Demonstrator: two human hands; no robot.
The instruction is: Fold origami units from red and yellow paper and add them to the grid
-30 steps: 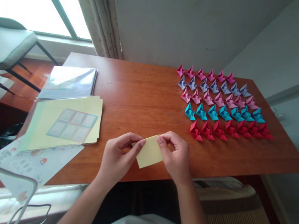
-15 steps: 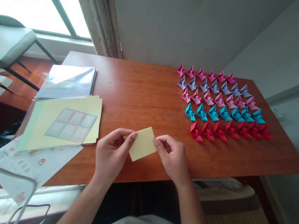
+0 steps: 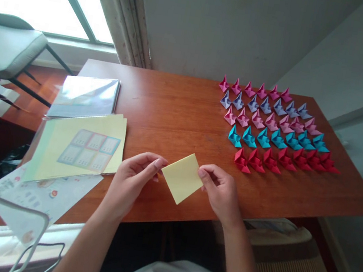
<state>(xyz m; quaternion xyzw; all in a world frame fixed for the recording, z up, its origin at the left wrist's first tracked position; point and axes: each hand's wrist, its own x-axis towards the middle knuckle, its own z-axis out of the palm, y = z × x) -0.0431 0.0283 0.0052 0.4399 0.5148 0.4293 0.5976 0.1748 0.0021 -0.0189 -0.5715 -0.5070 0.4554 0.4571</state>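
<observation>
A small square of yellow origami paper [image 3: 182, 178] is held up over the near edge of the table, one corner pointing toward me. My right hand [image 3: 219, 190] pinches its right corner between thumb and fingers. At the left corner is my left hand [image 3: 135, 179], its thumb and fingertips closed there; the exact contact is small and partly hidden. Both hands are above the tabletop. The paper looks flat, with its full diamond outline showing.
Rows of folded paper pieces stand at the right: magenta [image 3: 249, 89], lilac [image 3: 266, 106], pink [image 3: 271, 122], turquoise [image 3: 279, 139] and red [image 3: 270, 161]. At left lie yellow sheets [image 3: 45, 146], a plastic-wrapped pack [image 3: 86, 95] and a printed sheet [image 3: 53, 207] on the wooden table [image 3: 164, 115].
The paper has moved right and turned slightly, and more of it shows. My left hand's thumb has slid off its face to the left corner. My right hand has shifted right with it.
</observation>
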